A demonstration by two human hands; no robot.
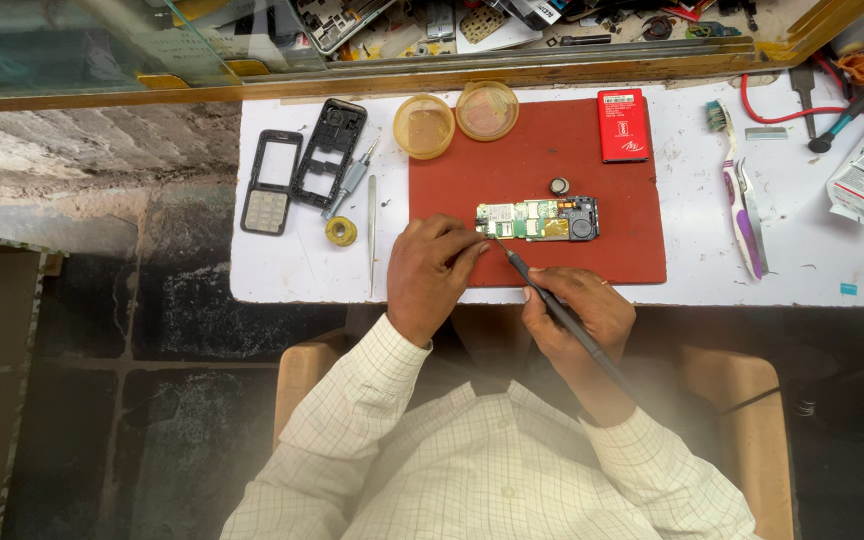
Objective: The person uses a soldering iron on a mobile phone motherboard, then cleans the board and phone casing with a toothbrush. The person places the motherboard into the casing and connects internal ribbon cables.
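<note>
Holding a soldering iron [562, 315] in our closed right hand [582, 315], left hand [430, 275] fingertips curled, holding nothing, we judge the circuit board [537, 218] light, stiff, fragile; grip its edges.

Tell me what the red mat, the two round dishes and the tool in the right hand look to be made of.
Red mat: probably rubber or silicone, matte, no glare.
Round dishes: likely thin translucent yellowish plastic; the surface shows through.
Tool in the right hand: dark handle, probably plastic, with a thin metal-looking tip.
</note>
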